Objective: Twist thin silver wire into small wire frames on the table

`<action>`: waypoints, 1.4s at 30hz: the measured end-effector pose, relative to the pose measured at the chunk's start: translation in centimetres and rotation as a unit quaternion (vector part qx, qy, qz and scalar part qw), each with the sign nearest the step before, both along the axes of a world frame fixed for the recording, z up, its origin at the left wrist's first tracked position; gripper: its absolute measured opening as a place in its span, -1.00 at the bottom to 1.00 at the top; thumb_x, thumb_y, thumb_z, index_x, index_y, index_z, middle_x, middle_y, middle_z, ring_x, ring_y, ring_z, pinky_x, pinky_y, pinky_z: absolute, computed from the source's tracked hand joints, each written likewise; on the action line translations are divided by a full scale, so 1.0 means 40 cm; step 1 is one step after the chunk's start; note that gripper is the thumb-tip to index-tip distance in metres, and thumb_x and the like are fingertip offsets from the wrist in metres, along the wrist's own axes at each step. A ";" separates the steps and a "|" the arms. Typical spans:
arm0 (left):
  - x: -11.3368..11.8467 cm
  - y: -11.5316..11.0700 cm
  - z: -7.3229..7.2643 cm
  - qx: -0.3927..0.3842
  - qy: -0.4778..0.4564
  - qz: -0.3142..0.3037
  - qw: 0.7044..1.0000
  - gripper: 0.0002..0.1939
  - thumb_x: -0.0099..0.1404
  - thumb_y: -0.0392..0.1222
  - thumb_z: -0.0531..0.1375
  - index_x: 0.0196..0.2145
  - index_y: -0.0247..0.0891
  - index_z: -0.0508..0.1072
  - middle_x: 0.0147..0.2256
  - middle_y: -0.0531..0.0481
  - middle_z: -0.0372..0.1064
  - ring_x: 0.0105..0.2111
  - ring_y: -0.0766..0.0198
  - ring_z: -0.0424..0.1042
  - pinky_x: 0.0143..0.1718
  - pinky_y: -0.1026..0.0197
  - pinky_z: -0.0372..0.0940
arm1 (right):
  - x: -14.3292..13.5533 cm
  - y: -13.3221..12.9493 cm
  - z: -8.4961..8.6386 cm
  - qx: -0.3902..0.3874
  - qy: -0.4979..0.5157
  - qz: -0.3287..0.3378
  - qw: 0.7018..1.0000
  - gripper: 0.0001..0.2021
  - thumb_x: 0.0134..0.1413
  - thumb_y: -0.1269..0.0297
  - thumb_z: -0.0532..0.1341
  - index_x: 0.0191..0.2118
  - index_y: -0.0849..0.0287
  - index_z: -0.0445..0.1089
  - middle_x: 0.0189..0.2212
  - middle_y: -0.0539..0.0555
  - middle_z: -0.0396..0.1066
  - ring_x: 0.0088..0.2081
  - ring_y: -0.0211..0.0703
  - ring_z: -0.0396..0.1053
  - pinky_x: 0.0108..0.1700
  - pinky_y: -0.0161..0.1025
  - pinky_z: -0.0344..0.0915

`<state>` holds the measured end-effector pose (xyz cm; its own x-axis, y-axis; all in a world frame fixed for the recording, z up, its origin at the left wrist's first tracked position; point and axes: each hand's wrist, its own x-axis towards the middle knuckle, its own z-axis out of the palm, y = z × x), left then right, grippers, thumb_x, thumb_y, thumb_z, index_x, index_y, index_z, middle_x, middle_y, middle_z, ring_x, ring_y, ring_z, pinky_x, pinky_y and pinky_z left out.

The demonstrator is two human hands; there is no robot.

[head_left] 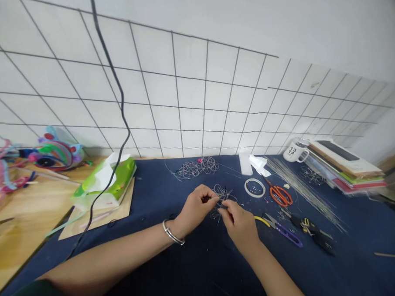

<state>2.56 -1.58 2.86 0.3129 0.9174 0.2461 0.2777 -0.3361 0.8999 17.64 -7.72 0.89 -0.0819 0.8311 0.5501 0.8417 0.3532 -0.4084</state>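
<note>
Between my two hands is a small tangle of thin silvery wire (223,191), with loose loops and ends sticking out around my fingertips. My left hand (200,204), with a silver bangle at the wrist, pinches the wire from the left. From the right, my right hand (240,222) pinches it too, thumb against forefinger, close to the left fingertips. Just to the right lie purple-handled snips (288,235) and part of a yellow-handled tool (262,221). Two coiled wire bundles (198,167) rest farther back, with a small pink bit on them.
Right of my hands are a ring-shaped spool (254,188), orange scissors (280,196), black pliers (314,232) and long straight wires (304,191). A white mug (295,151) and stacked books (347,163) stand behind. Leftward sit a green tissue pack (107,180) and a hanging black cable (120,90).
</note>
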 end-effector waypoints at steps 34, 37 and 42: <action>-0.027 -0.085 0.069 0.153 0.042 0.055 0.986 -0.85 0.17 -0.16 0.14 -0.30 -0.24 0.41 -0.34 -0.03 0.41 -0.34 0.30 0.37 -0.28 0.23 0.28 | 0.084 0.009 0.043 -0.140 0.601 0.126 0.776 -0.82 -0.03 0.19 0.22 -0.30 0.16 0.36 -0.66 -0.14 0.06 -0.66 -0.43 -0.05 -0.64 -0.42 -0.08; -0.024 -0.106 0.056 0.217 0.042 0.056 0.974 -0.90 0.18 -0.20 0.14 -0.33 -0.21 0.43 -0.38 -0.04 0.41 -0.34 0.30 0.36 -0.26 0.21 0.27 | 0.076 0.007 0.045 -0.136 0.620 0.124 0.763 -0.82 -0.01 0.19 0.21 -0.29 0.14 0.35 -0.68 -0.15 0.03 -0.67 -0.43 -0.05 -0.63 -0.41 -0.09; -0.013 -0.120 0.038 0.192 -0.009 0.079 0.978 -0.91 0.15 -0.20 0.17 -0.36 -0.22 0.43 -0.38 -0.04 0.41 -0.35 0.29 0.37 -0.26 0.21 0.27 | 0.067 0.003 0.048 -0.143 0.639 0.136 0.743 -0.82 0.01 0.19 0.19 -0.27 0.14 0.34 -0.67 -0.14 0.01 -0.66 -0.42 -0.04 -0.61 -0.40 -0.08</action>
